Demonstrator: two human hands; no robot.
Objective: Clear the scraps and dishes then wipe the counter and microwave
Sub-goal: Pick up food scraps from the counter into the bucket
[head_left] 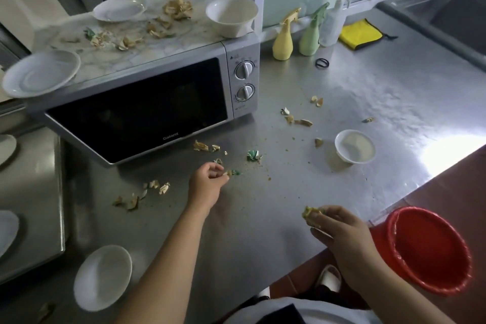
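In front of the microwave (147,102), the left hand (207,181) pinches a green scrap (234,172). The right hand (339,231) grips crumpled scraps (310,214) nearer the red bin (428,250).

Three spray bottles (310,31), two bowls (232,16), three plates (119,8), one microwave (147,92), one red bin (428,250).

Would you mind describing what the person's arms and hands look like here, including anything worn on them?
Both forearms are bare up to the frame's lower edge: no sleeves, gloves, watch or bracelets show. The left hand and right hand carry no visible rings, and the nails look short and unpainted, though the picture is too soft to be sure. A white garment shows at the bottom edge, below the arms.
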